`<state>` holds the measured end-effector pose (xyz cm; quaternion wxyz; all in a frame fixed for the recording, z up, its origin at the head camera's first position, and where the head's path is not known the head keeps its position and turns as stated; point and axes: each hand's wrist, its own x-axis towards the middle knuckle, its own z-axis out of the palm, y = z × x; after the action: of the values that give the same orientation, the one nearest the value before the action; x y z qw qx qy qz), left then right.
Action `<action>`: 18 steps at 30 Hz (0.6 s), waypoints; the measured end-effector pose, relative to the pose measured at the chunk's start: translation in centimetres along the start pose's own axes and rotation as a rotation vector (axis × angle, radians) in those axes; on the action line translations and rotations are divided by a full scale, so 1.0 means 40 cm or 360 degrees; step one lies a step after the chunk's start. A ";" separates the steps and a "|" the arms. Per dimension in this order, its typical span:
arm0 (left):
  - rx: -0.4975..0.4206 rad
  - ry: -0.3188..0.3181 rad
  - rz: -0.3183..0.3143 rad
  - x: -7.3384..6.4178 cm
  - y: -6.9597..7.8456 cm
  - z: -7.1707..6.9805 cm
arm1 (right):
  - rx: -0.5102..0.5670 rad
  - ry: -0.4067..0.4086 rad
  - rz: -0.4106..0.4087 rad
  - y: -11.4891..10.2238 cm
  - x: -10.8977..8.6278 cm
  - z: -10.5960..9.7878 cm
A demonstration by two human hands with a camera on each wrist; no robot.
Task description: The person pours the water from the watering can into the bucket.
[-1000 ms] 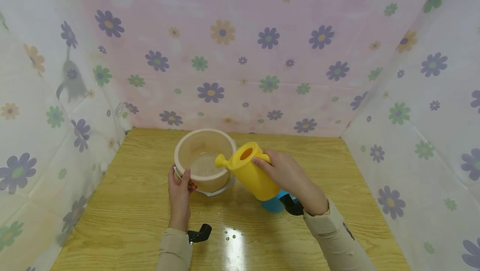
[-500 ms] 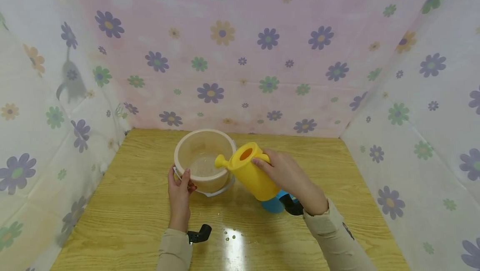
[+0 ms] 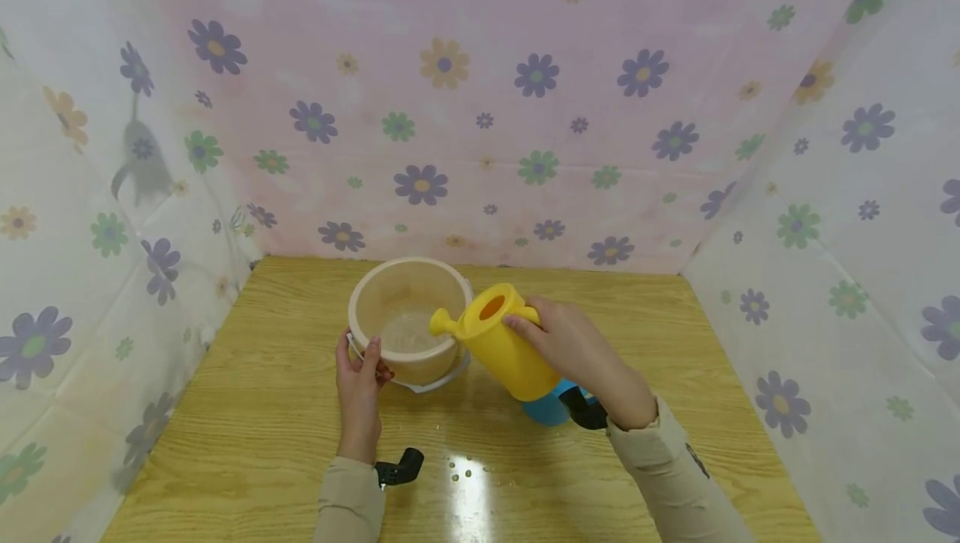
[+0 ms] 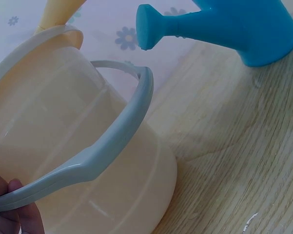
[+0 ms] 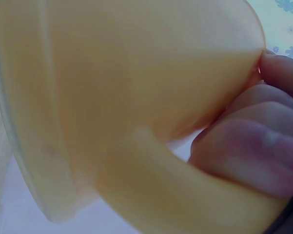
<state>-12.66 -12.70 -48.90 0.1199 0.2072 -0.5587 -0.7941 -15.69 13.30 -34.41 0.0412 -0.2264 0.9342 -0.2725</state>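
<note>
A cream bucket (image 3: 420, 368) stands on the table, its pale bail handle (image 4: 112, 141) hanging down the near side. My left hand (image 3: 362, 397) holds the bucket's left rim, thumb over the edge, and in the left wrist view its fingers curl around the handle's end. My right hand (image 3: 573, 347) grips the handle of a yellow watering can (image 3: 510, 359), tilted left with its spout rose over the bucket's rim. Inside the bucket, clear water shows at the bottom. In the right wrist view the fingers wrap the yellow handle (image 5: 185, 190).
A blue watering can (image 4: 268, 29) stands on the table right of the bucket, mostly hidden beneath the yellow one in the head view. Several small greenish bits (image 3: 460, 470) and water drops lie near the front. Flowered cloth walls (image 3: 480, 109) enclose the back and sides.
</note>
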 end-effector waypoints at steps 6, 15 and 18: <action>-0.0036 -0.0001 0.0011 0.018 -0.025 -0.008 | 0.0003 -0.0002 -0.0005 0.000 0.000 -0.001; -0.0028 0.0039 0.0026 0.030 -0.046 -0.008 | -0.0008 0.0005 -0.0016 0.001 0.000 0.001; -0.0025 0.0045 0.0031 0.030 -0.046 -0.008 | -0.0006 0.0002 -0.0009 0.000 0.000 0.000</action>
<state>-13.51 -12.83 -50.95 0.1371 0.2121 -0.5527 -0.7942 -15.70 13.27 -34.41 0.0396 -0.2289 0.9341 -0.2711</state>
